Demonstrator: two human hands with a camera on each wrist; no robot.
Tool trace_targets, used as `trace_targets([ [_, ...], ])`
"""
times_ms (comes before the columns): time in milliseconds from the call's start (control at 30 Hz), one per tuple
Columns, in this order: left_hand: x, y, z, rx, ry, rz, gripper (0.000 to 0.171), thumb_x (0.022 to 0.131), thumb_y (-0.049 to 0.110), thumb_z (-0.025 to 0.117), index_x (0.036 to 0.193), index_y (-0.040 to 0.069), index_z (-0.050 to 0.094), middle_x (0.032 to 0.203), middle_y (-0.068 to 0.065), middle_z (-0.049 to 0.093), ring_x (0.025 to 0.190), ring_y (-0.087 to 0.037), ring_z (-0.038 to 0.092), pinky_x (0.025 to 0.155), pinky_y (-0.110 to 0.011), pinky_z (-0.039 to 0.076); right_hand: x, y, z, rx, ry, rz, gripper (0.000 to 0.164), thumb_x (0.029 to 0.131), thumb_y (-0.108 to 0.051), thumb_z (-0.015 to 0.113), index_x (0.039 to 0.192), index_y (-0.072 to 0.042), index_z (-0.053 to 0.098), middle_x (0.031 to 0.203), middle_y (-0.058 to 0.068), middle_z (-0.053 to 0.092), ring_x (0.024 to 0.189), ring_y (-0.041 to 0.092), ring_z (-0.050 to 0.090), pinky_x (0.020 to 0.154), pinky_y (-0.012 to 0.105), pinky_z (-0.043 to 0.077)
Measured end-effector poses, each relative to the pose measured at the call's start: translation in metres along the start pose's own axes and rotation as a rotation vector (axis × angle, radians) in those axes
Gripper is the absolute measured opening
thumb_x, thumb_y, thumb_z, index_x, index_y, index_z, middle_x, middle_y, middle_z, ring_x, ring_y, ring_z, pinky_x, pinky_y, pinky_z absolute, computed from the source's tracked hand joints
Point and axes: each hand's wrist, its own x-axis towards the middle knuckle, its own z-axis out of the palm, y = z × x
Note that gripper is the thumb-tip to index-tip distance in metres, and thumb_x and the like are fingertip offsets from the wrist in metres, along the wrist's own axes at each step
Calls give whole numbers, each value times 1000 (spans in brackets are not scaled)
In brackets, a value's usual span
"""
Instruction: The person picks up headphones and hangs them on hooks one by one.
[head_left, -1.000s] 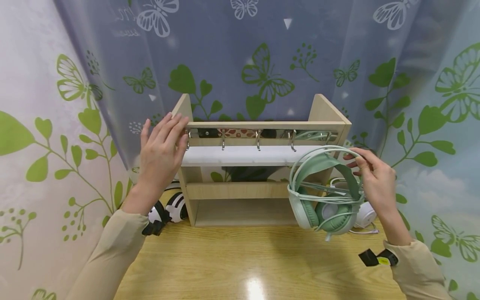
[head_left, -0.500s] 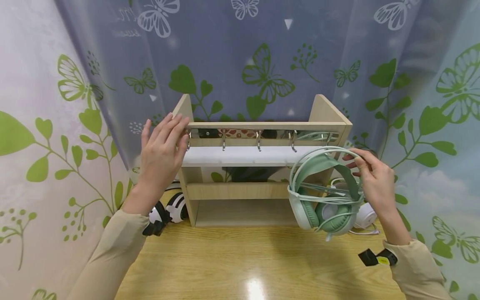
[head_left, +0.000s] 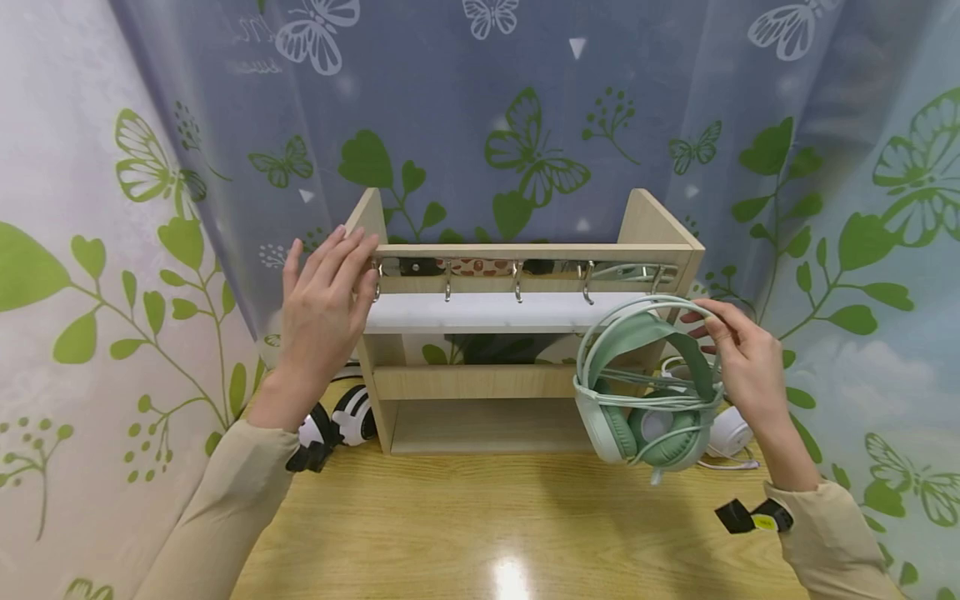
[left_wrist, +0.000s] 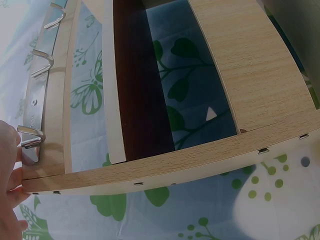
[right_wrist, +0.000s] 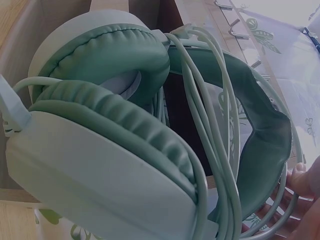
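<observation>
My right hand (head_left: 750, 367) grips pale green over-ear headphones (head_left: 611, 429) by the headband's wires. The headphones hang in front of the wooden shelf's right end, their headband overlapping the last metal hook in the head view. Their cable is looped several times around the band, and the padded ear cups (right_wrist: 125, 135) fill the right wrist view. My left hand (head_left: 318, 304) rests on the top left corner of the shelf (head_left: 480, 383), fingers nearly straight. A metal strip with several hooks (head_left: 517, 283) runs along the shelf's upper front board.
Black-and-white headphones (head_left: 354, 414) lie on the wooden table (head_left: 465, 525) at the shelf's left side. A white device with a cable (head_left: 729, 433) sits behind the green headphones at the right. Patterned curtains (head_left: 450, 100) enclose the back and both sides.
My right hand and the green headphones have sunk a little and shifted slightly left. My left hand stays at the shelf corner.
</observation>
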Motion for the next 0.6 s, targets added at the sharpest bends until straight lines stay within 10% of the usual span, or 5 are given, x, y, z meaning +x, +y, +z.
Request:
trace_targets([
  [600,0,1,0,-14,4,-5,36,104,19,56,138,9,62,140,-12,62,139,-29,49,123,-54,16,-2,3,0,38,-22,-14,36,109,-15,45,139,-2,59,108,-36,57,97,-10,60,79,5,47],
])
